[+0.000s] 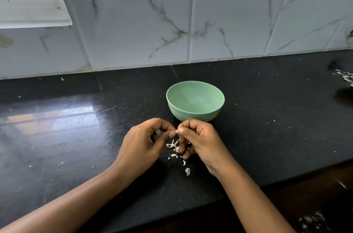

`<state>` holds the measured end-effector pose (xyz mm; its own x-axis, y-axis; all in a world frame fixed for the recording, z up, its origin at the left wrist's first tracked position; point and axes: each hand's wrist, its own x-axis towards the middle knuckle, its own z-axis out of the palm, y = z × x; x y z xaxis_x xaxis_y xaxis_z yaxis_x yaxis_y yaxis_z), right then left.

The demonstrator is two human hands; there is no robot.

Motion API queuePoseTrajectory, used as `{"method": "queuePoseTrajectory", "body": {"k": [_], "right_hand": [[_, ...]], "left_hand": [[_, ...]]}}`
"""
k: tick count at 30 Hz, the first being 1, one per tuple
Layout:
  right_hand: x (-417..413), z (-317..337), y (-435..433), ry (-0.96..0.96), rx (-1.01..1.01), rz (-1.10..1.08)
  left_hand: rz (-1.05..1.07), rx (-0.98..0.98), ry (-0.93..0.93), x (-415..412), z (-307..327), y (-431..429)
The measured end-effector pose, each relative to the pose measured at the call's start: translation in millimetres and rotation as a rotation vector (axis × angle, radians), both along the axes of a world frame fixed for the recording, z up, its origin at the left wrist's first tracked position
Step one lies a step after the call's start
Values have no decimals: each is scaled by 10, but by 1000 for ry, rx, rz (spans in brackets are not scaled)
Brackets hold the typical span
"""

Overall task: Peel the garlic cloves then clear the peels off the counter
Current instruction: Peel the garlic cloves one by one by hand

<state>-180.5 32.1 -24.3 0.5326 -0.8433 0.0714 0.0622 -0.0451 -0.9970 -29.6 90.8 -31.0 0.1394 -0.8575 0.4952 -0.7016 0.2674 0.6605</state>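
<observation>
A small garlic clove (176, 131) is pinched between the fingertips of both hands, just in front of the green bowl (194, 111). My left hand (145, 141) holds it from the left with thumb and curled fingers. My right hand (198, 141) pinches it from the right with its thumb on top. Most of the clove is hidden by the fingers. Several pale garlic peels (174, 147) lie scattered on the black counter (76, 137) beneath and just behind my hands. I see nothing inside the bowl.
More peels (344, 76) lie at the far right edge of the counter. A marble-patterned tiled wall (172, 23) rises behind the counter, with a window sill (32, 17) at the upper left. The counter's front edge (286, 179) runs diagonally at the lower right.
</observation>
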Motion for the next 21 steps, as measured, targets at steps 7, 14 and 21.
{"method": "queuePoseTrajectory", "body": {"k": [7,14,21], "right_hand": [[-2,26,-4,-47,130,65],[-9,7,-1,-33,39,39],[-24,-49,-21,-6,-133,-28]], "left_hand": [[-13,47,-2,-3,7,-15],[-171,201,337,-12,15,-45],[-145,205,342,5,-5,-54]]}}
